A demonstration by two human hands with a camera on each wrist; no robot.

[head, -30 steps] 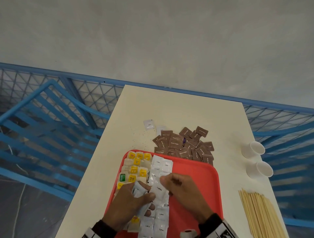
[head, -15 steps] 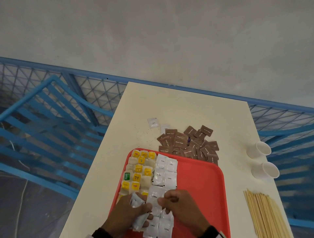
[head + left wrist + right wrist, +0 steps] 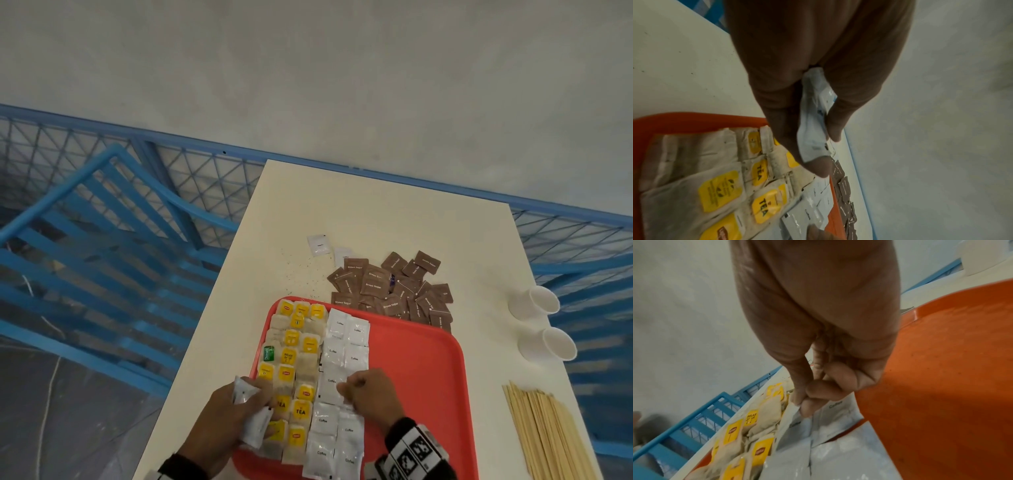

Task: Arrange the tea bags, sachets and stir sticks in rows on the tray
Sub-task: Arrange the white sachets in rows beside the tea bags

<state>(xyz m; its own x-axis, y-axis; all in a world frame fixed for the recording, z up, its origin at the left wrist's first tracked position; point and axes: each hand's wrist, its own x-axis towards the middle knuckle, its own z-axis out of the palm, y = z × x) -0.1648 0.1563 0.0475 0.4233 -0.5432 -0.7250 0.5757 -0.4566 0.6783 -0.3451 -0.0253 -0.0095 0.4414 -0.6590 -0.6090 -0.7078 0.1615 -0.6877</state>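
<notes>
Red tray (image 3: 421, 370) at 6 o'clock on the cream table (image 3: 376, 212), its left half filled. Tea bags (image 3: 291, 359) with yellow tags in rows along the tray's 9 o'clock side; white coffee sachets (image 3: 346, 339) in two columns just beside them toward 3 o'clock. Left hand (image 3: 226, 418) at 7 o'clock over the tray's near left edge, fingers and thumb curled round a small bunch of white sachets (image 3: 813, 116), held upright above the tea bags. Right hand (image 3: 368, 394) near the tray's middle, fingers curled, thumb and forefinger (image 3: 803, 404) pinching the edge of one coffee sachet (image 3: 795, 425) in the column; whether that sachet lies flat or is lifted at its edge cannot be told. Brown sugar sachets (image 3: 394, 287) heaped loose on the table at 12 o'clock from the tray, touching its far rim. Two more white sachets (image 3: 319, 245) at 11 o'clock of that heap. Stir sticks (image 3: 544, 435) bundled flat at 3 o'clock, well apart from the tray. Two white paper cups (image 3: 544, 322) on their sides at 2 o'clock.
</notes>
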